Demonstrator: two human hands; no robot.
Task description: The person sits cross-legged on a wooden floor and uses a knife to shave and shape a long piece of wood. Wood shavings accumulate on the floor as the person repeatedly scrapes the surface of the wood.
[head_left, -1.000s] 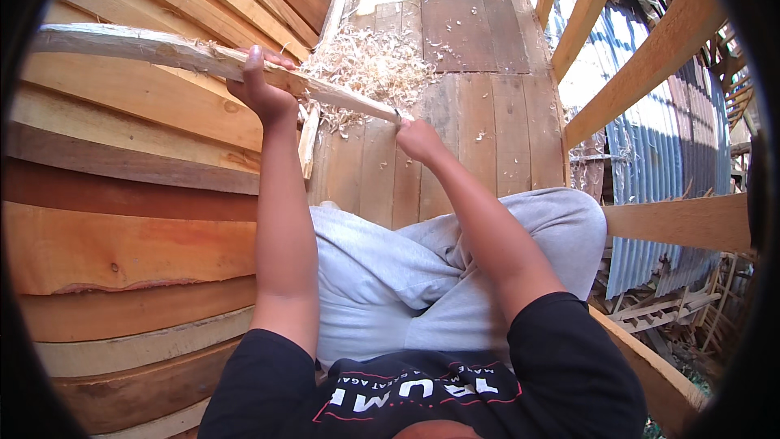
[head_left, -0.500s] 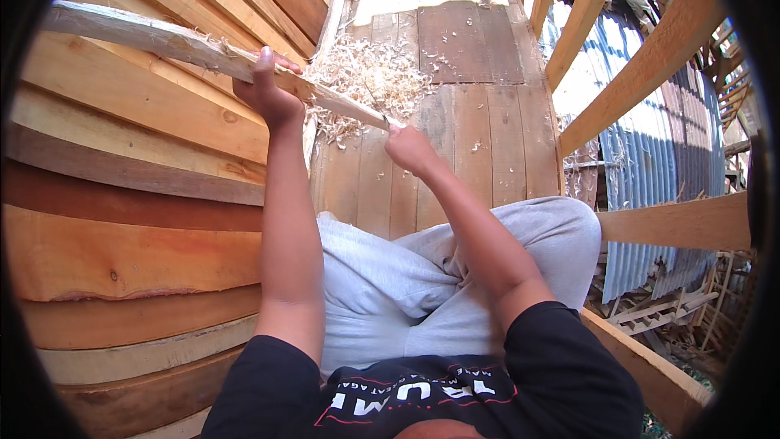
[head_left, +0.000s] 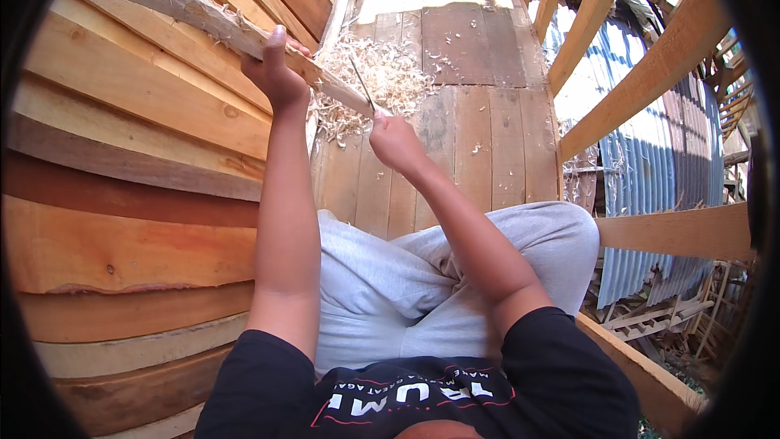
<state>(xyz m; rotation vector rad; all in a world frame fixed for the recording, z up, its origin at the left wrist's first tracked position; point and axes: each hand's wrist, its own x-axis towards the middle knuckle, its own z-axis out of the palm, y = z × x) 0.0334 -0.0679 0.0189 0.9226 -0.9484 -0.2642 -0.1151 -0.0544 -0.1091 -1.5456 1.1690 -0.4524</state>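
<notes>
A long, roughly shaved wooden pole [head_left: 195,12] slants from the upper left down toward the middle. My left hand [head_left: 278,75] is closed around it from below, thumb up along its near side. At the pole's lower right end, my right hand [head_left: 396,143] is closed in a fist on a knife, whose handle the fingers hide. The thin blade of the knife [head_left: 361,81] points up and away, crossing the pole close to its end. Curled wood shavings [head_left: 390,69] lie heaped on the floor behind that end.
Stacked planks [head_left: 138,248] line the left side. I sit cross-legged in grey trousers [head_left: 390,276] on a plank floor [head_left: 504,142]. A slatted wooden railing [head_left: 650,73] runs along the right, with corrugated sheets [head_left: 642,187] beyond and below it.
My right hand has shifted slightly left and nearer to me, and the knife blade now shows clearly. The pole's far end has swung up in view; my left hand still grips it.
</notes>
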